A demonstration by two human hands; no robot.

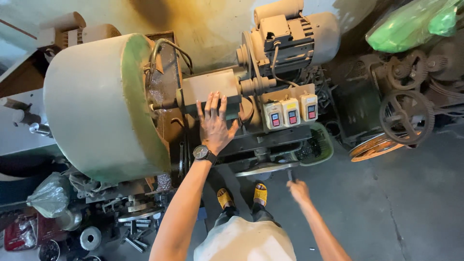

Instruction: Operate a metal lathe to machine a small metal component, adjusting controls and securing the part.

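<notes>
Grimy beige-brown machine housing (212,89) mid-scene beside a big pale green drum (101,101), left hand (214,126) flat on it with fingers spread, right hand (298,189) nearer, closed round a dark handle (290,175), three switch boxes (291,112) just right.

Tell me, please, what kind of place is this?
Probably a small machine workshop. The left hand rests on an old belt-driven machine with an electric motor; loose metal parts lie on the concrete floor.

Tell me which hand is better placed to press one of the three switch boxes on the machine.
Left, probably. The left hand lies flat on the machine body, level with the switch boxes and just beside them. The right hand is lower, closed on a dark handle under the machine.
</notes>
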